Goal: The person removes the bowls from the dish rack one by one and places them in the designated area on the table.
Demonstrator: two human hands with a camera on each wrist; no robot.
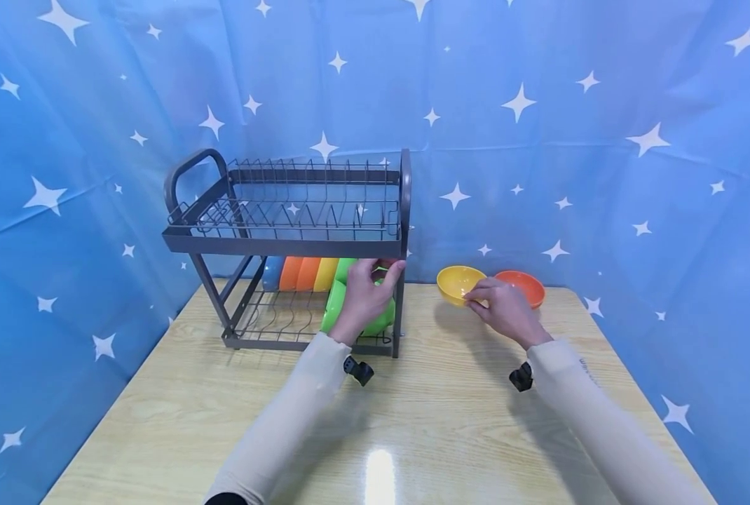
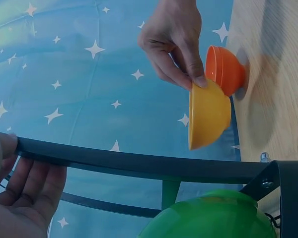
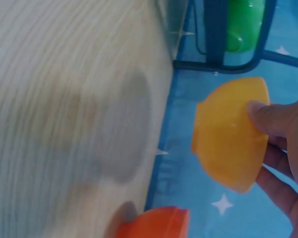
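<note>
Blue star-print backdrop (image 1: pixel 488 168) hangs behind and to the sides of a wood-grain counter (image 1: pixel 444 421). Head view: a dark two-tier dish rack (image 1: pixel 283 247) stands on the counter, left of centre. Its lower tier carries a row comprising a blue dish (image 1: pixel 273 275), orange dishes (image 1: pixel 290 273) and a yellow dish (image 1: pixel 326 275), with green bowls (image 1: pixel 333 308) at the right end. The left hand (image 1: pixel 365 301) is at the rack's right end, partly covering the green bowls. The right hand (image 1: pixel 504 308) holds a yellow bowl (image 1: pixel 455 280), positioned right of the rack. An orange bowl (image 1: pixel 528 286) rests on the counter near the backdrop, partly covered by the right hand.

Left wrist view: thumb and fingers of the left hand are closed about a dark upright (image 2: pixel 139 163) of the rack. Beyond it, the right hand grips the yellow bowl at the rim; the orange bowl is seated on the counter behind.

Right wrist view: the thumb presses the yellow bowl's outer wall, fingers at the rim's opposite side. The bowl is raised clear of the counter, mouth upward.
</note>
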